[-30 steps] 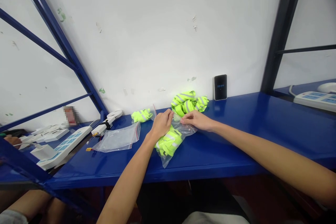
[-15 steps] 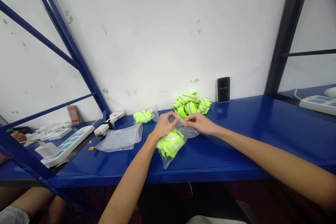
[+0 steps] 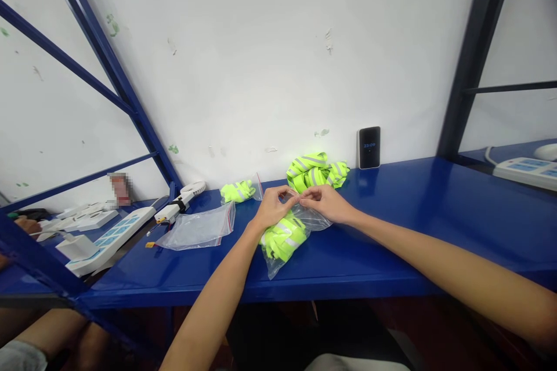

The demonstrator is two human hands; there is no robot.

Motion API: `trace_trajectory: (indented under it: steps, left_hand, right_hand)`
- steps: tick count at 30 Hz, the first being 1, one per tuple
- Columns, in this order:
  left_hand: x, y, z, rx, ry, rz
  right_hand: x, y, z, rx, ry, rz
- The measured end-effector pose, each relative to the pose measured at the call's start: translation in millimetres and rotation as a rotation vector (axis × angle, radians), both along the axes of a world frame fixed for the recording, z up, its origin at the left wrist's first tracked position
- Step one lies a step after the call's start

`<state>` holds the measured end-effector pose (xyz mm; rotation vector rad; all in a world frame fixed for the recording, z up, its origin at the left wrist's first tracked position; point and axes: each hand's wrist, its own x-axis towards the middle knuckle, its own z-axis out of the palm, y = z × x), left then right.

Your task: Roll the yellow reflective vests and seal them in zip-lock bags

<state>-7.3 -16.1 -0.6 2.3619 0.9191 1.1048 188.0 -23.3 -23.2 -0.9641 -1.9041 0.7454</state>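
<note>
You can read the number 23:09 on the screen of the device (image 3: 369,156) standing upright at the back of the desk (image 3: 404,203). Its digits (image 3: 369,145) glow blue on black, two on each side of a colon, in one line across the screen's middle. Just below them you can see a tiny pale mark, too small to make out. You cannot tell whether the blue panels on the power strip (image 3: 108,246) to your left bear lettering, nor those on the second strip (image 3: 528,173) at far right. Whether the filled bag (image 3: 282,237) in front of you bears print, you cannot tell either.
</note>
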Motion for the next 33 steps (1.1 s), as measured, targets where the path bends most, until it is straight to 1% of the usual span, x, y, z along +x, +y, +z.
trace_trajectory:
  steps: [4, 9, 16, 21, 28, 33]
  left_hand:
    - [-1.0, 1.5, -1.5, 0.017, 0.019, 0.041]
    - [-3.1, 5.0, -4.0, 0.031, 0.037, 0.022]
    - [-3.7, 5.0, -3.8, 0.059, 0.066, 0.027]
    - [-2.2, 7.0, -5.3, 0.057, 0.078, 0.025]
    - [-2.0, 8.4, -3.6, 0.047, 0.169, 0.0]
    - [-2.0, 8.3, -2.8, 0.056, 0.193, 0.002]
  right_hand:
    - [0.4, 1.4, -1.1, -0.014, 0.008, -0.027]
    - [-0.3, 0.3, -1.6, -0.068, 0.088, 0.014]
    - [-0.2, 0.7, 2.5, -0.1, 0.074, 0.047]
    - [-3.7, 2.3, 0.4, -0.148, 0.15, 0.067]
    - [-1.8, 2.2, -2.4, -0.18, 0.115, 0.028]
    - [-2.9, 0.2, -1.1, -0.16, 0.099, 0.012]
